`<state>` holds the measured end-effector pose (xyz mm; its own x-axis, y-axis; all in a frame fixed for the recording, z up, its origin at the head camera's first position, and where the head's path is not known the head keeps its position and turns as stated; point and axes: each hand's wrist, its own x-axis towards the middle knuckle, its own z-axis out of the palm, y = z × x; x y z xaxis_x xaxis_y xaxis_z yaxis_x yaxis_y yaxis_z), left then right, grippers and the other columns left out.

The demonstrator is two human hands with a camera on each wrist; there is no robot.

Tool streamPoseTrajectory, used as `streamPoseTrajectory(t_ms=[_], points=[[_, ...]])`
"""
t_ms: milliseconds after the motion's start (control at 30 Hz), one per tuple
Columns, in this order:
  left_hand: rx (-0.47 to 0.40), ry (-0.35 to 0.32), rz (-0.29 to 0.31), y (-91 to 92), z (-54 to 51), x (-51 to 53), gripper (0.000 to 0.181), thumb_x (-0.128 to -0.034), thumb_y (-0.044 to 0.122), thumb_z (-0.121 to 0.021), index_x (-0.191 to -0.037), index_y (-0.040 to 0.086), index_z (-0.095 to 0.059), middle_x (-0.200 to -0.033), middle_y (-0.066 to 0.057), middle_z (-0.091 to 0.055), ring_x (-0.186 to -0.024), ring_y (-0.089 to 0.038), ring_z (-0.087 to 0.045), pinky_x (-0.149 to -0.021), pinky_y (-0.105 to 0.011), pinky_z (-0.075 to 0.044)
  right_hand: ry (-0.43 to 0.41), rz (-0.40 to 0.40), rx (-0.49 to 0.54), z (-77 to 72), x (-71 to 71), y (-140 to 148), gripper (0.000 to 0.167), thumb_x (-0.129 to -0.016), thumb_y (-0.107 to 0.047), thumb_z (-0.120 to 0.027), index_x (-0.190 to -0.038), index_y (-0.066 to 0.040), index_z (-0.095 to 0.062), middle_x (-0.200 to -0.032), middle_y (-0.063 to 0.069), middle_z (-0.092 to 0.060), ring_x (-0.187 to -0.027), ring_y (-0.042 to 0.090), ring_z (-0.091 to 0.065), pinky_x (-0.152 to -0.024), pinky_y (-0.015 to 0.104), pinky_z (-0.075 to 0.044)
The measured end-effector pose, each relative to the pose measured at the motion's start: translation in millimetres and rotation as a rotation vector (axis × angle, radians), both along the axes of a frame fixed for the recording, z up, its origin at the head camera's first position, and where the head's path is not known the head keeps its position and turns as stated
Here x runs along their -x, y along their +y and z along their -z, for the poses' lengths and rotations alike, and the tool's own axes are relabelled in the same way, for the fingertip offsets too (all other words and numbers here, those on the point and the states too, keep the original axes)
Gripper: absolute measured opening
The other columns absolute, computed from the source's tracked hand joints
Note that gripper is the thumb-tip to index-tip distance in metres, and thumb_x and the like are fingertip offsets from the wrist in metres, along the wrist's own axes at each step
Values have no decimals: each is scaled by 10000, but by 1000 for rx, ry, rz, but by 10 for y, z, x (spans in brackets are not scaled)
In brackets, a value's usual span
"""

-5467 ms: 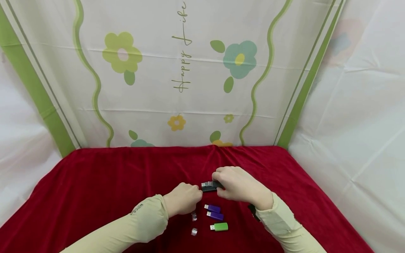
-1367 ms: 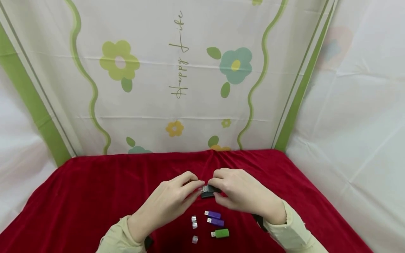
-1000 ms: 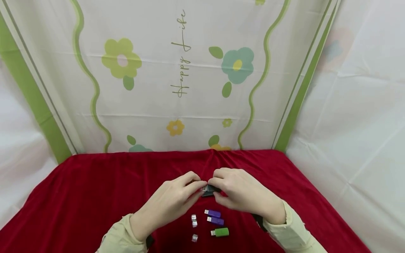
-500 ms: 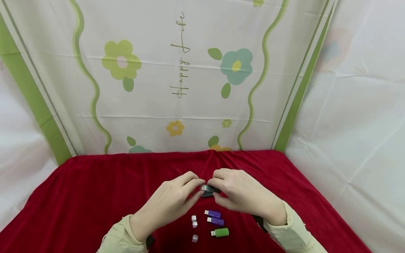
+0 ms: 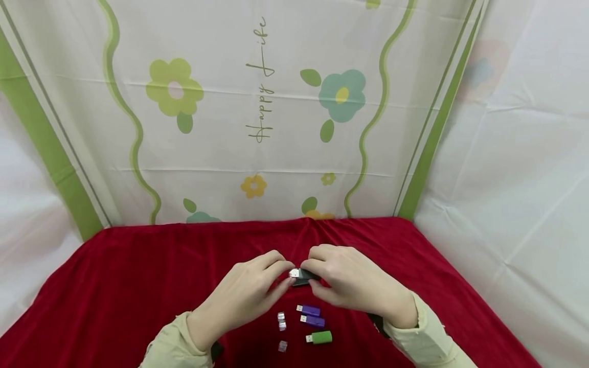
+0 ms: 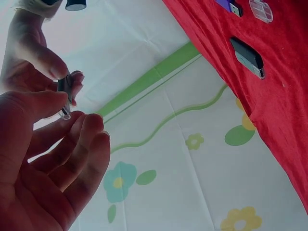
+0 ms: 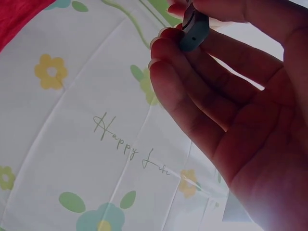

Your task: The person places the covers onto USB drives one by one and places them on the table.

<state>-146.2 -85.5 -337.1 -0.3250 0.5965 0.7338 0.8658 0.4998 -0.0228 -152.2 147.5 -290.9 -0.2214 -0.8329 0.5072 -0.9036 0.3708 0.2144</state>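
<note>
My right hand [image 5: 352, 276] pinches a black USB stick [image 5: 308, 275] by its body, its metal end facing left. From the left, my left hand [image 5: 246, 289] pinches the small clear cap [image 6: 65, 114] at that metal end between thumb and fingers. The left wrist view has the cap around the stick's tip; how far on it sits I cannot tell. Just under the held stick, a second black stick [image 6: 248, 55] with a clear end lies on the cloth. In the right wrist view the held stick's rear end [image 7: 193, 38] shows between the fingers.
Two purple USB sticks [image 5: 312, 321] and a green one [image 5: 321, 337] lie nearer me on the red cloth [image 5: 138, 286]. Left of them are several clear caps [image 5: 282, 346]. A white patterned curtain [image 5: 221, 128] hangs behind, with white sheets at both sides.
Over the last second my left fingers have drawn slightly left, showing more of the metal end. Earlier, my left hand was curled lower, near the loose caps. My right hand has stayed almost still.
</note>
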Motion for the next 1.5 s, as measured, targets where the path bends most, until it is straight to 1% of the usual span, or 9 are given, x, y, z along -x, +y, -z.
streamPoseTrajectory(t_ms=[167,500,767,1000,1233,1500], points=[[8,-2,3,-13,-11,-2,179,-866,121,-750,-1031,84,-691,-950,52,-579,-679,-33,-533,-541,-104,-427,6,-7,12,-5,-6,-2,175,-738,-30,-743,-875,-109,-668,-788,-66,-510,-649,40,-439,-570,142,-397],[19,3,8,-27,-22,-3,158,-892,136,-730,-1031,76,-688,-953,45,-580,-674,-38,-530,-547,-109,-430,7,-3,1,-2,-17,6,190,-763,-15,-732,-927,-94,-679,-831,-55,-541,-684,49,-478,-604,152,-430],[21,1,12,-29,-27,-8,161,-891,133,-729,-1036,77,-687,-954,45,-582,-683,-37,-537,-555,-113,-440,8,-13,12,-6,-24,-1,192,-768,3,-729,-925,-97,-681,-833,-57,-551,-689,51,-491,-616,153,-440],[19,13,12,-25,-22,-18,159,-885,126,-735,-1030,78,-691,-950,39,-585,-683,-40,-546,-559,-119,-451,-7,0,7,11,-24,5,162,-800,-6,-704,-937,-91,-687,-846,-55,-560,-706,58,-506,-627,169,-451],[28,21,21,-27,-32,-16,177,-872,115,-749,-1033,80,-687,-943,40,-575,-658,-37,-523,-548,-104,-429,12,-8,1,-5,-38,1,192,-772,9,-741,-924,-94,-685,-833,-56,-552,-690,57,-496,-617,157,-444],[39,42,24,-37,-38,-17,177,-873,116,-751,-1031,73,-684,-937,33,-572,-648,-37,-515,-555,-101,-431,32,11,-31,-6,-57,-10,184,-780,11,-756,-918,-84,-677,-837,-43,-550,-709,69,-504,-622,149,-446]])
